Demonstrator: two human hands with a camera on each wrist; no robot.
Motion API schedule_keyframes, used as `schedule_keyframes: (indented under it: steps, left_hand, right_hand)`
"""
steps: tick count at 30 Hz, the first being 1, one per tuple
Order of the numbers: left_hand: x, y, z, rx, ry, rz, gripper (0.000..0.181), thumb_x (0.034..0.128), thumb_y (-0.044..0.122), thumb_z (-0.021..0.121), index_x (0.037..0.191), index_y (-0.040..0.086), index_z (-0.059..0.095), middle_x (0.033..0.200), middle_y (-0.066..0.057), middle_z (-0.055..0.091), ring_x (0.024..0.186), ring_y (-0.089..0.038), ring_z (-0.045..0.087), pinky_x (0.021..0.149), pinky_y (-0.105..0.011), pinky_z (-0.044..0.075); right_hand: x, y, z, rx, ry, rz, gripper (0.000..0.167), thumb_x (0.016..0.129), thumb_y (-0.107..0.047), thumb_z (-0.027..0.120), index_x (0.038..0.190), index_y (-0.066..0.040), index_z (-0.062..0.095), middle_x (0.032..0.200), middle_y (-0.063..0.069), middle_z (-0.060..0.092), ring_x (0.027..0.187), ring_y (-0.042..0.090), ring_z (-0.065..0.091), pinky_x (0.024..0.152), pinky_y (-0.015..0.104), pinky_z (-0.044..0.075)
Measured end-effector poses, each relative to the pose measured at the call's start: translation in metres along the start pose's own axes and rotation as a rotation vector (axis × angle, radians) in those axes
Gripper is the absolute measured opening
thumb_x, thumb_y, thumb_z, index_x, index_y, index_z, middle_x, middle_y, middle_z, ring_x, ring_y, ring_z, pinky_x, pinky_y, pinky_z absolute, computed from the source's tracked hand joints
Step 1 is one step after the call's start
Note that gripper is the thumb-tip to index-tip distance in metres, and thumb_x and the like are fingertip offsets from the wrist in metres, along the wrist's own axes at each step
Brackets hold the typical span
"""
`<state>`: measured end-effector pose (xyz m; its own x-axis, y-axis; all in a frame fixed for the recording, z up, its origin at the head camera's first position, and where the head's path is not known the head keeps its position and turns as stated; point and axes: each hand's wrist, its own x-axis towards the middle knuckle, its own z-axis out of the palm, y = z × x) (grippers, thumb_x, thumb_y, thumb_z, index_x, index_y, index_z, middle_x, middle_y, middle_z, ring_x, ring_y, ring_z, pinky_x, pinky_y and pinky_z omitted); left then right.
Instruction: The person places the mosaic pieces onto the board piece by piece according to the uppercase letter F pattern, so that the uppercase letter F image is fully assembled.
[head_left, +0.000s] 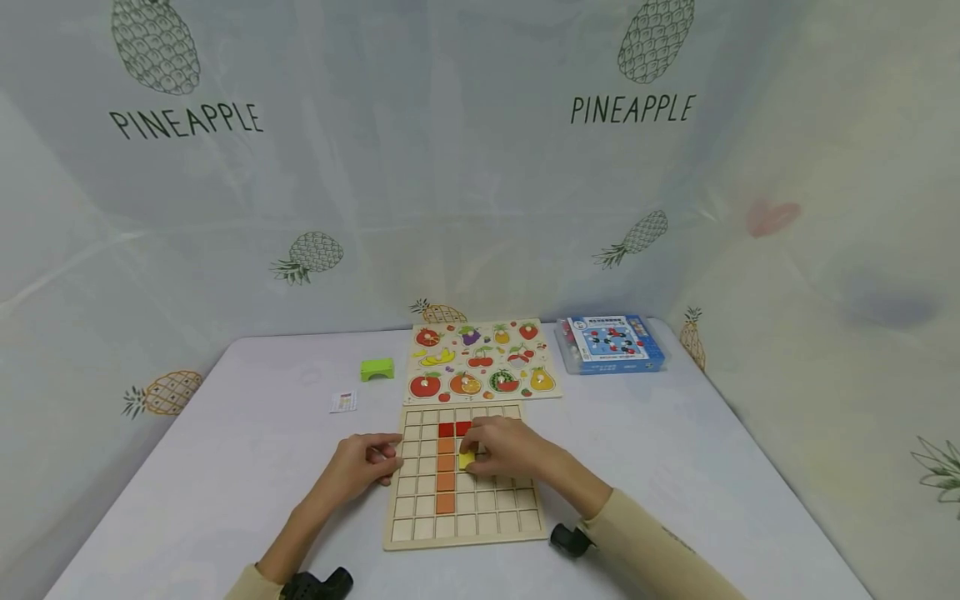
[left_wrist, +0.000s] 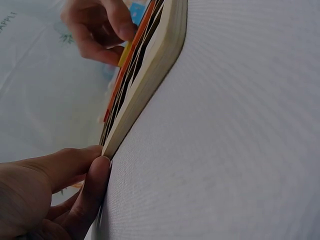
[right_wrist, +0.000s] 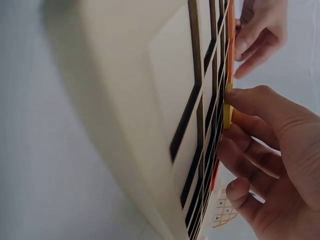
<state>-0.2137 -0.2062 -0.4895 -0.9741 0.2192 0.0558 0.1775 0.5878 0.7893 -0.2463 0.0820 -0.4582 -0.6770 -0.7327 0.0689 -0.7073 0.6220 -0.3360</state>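
Observation:
A square wooden grid board (head_left: 487,527) lies flat on the table. Two red tiles (head_left: 446,430) sit near its top, and several orange tiles (head_left: 446,482) run down one column below the left red one. My right hand (head_left: 512,450) pinches a yellow tile (head_left: 467,460) between thumb and fingers, just right of the orange column. In the right wrist view the yellow tile (right_wrist: 228,114) stands tilted at the grid surface. My left hand (head_left: 360,463) rests at the board's left edge; its thumb and forefinger (left_wrist: 75,159) touch the rim with their tips apart.
Behind the grid lies a fruit picture board (head_left: 483,367). A blue boxed set (head_left: 618,343) stands at the back right. On the left are a green block (head_left: 377,369) and a small printed card (head_left: 343,402). A pineapple-print curtain (head_left: 465,183) hangs behind the table.

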Motion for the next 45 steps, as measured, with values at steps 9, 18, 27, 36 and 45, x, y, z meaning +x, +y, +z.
schedule_keyframes:
  steps: [9, 18, 27, 36, 45]
  left_hand:
    - [0.000, -0.002, 0.002, -0.029, -0.002, -0.013, 0.040, 0.0839, 0.007, 0.075, 0.122, -0.003, 0.066, 0.084, -0.004, 0.064, 0.057, -0.011, 0.063, 0.054, -0.022, 0.054]
    - [0.001, -0.002, 0.002, -0.040, -0.015, -0.003, 0.041, 0.0846, 0.007, 0.074, 0.123, -0.004, 0.065, 0.085, -0.005, 0.064, 0.058, -0.011, 0.064, 0.055, -0.022, 0.054]
    - [0.000, 0.000, -0.001, -0.023, 0.005, 0.005, 0.041, 0.0840, 0.006, 0.075, 0.122, -0.004, 0.065, 0.084, -0.005, 0.065, 0.056, -0.010, 0.063, 0.054, -0.022, 0.054]
    - [0.002, 0.002, -0.002, -0.011, -0.004, 0.002, 0.040, 0.0844, 0.007, 0.074, 0.122, -0.003, 0.066, 0.084, -0.004, 0.065, 0.056, -0.010, 0.063, 0.054, -0.020, 0.052]
    - [0.000, -0.003, 0.001, -0.014, 0.003, -0.005, 0.040, 0.0841, 0.009, 0.075, 0.122, -0.002, 0.066, 0.083, -0.003, 0.065, 0.056, -0.011, 0.064, 0.054, -0.020, 0.052]
  right_hand:
    - [0.002, -0.003, 0.001, 0.010, -0.026, 0.024, 0.021, 0.086, -0.035, 0.074, 0.105, -0.025, 0.073, 0.099, -0.012, 0.064, 0.080, 0.000, 0.053, 0.071, 0.016, 0.047]
    - [-0.002, 0.001, -0.004, 0.023, -0.003, 0.033, 0.023, 0.085, -0.036, 0.075, 0.104, -0.022, 0.075, 0.095, -0.010, 0.065, 0.079, 0.001, 0.054, 0.069, 0.016, 0.046]
    - [-0.031, 0.025, -0.026, 0.048, 0.033, 0.137, 0.023, 0.085, -0.033, 0.074, 0.104, -0.020, 0.075, 0.096, -0.008, 0.065, 0.074, 0.005, 0.053, 0.064, 0.020, 0.045]
    - [-0.065, 0.047, -0.033, 0.033, 0.055, 0.189, 0.023, 0.082, -0.032, 0.078, 0.101, -0.019, 0.076, 0.093, -0.008, 0.066, 0.068, 0.003, 0.051, 0.061, 0.019, 0.043]
    - [-0.088, 0.057, -0.032, 0.018, 0.046, 0.214, 0.028, 0.077, -0.033, 0.083, 0.100, -0.019, 0.076, 0.091, -0.009, 0.066, 0.069, 0.004, 0.051, 0.060, 0.019, 0.043]
